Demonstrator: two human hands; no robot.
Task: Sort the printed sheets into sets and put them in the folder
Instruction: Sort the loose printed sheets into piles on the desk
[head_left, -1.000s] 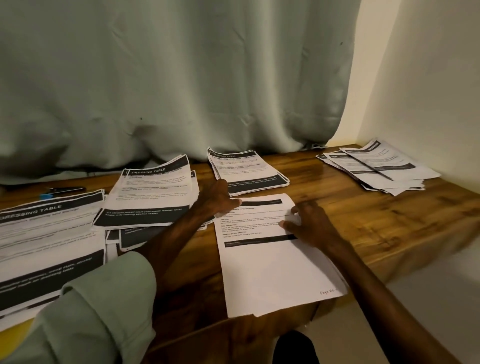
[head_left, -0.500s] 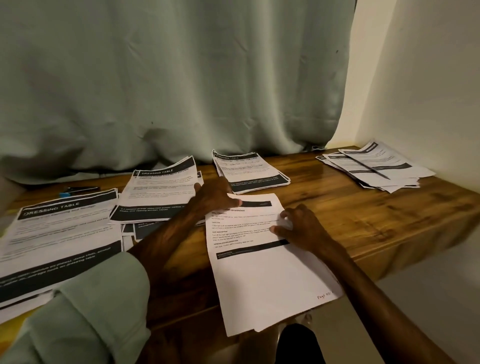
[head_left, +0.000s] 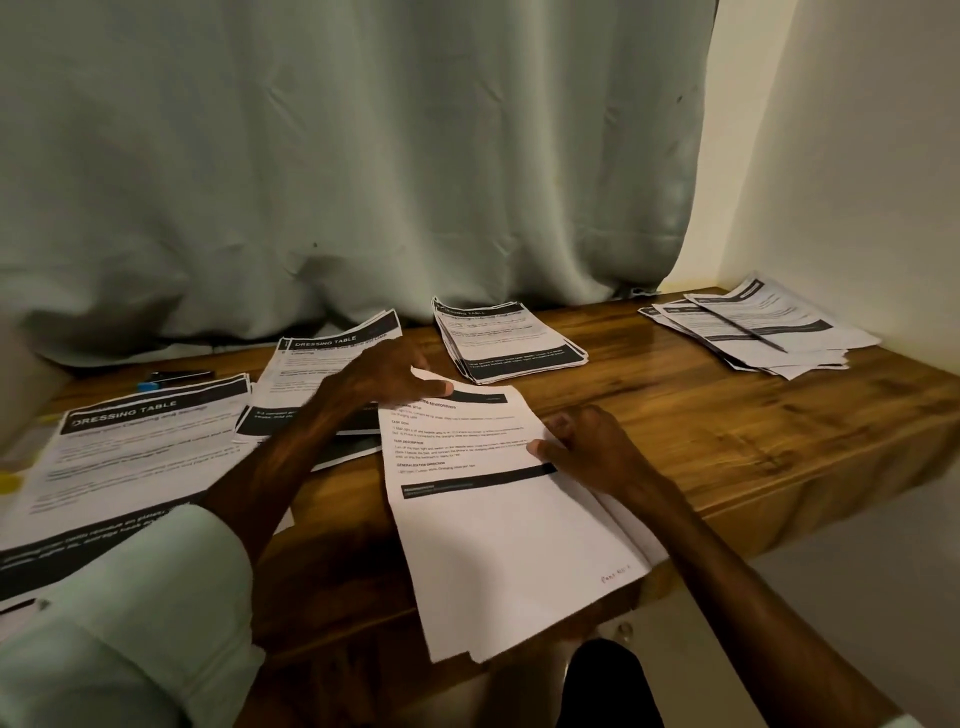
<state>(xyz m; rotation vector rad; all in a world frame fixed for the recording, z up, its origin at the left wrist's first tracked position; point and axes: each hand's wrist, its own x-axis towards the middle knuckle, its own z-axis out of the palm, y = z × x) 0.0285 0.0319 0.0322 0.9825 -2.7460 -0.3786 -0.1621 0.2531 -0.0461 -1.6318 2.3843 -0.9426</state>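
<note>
A wooden table (head_left: 727, 415) bears a big left pile (head_left: 130, 457) (headed DRESSING TABLE) and a far-right pile (head_left: 753, 327). The front set (head_left: 509, 545) of sheets overhangs the table's near edge. The left hand (head_left: 384, 376) pinches its top-left corner; the right hand (head_left: 592, 452), fingers curled, pinches its right edge.

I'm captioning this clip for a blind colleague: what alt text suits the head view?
The left hand and right hand hold the white printed sheet topping a stack that overhangs the near edge of a brown wooden table. Other piles of black-banded printed sheets lie around it, before a pale green curtain.
</note>
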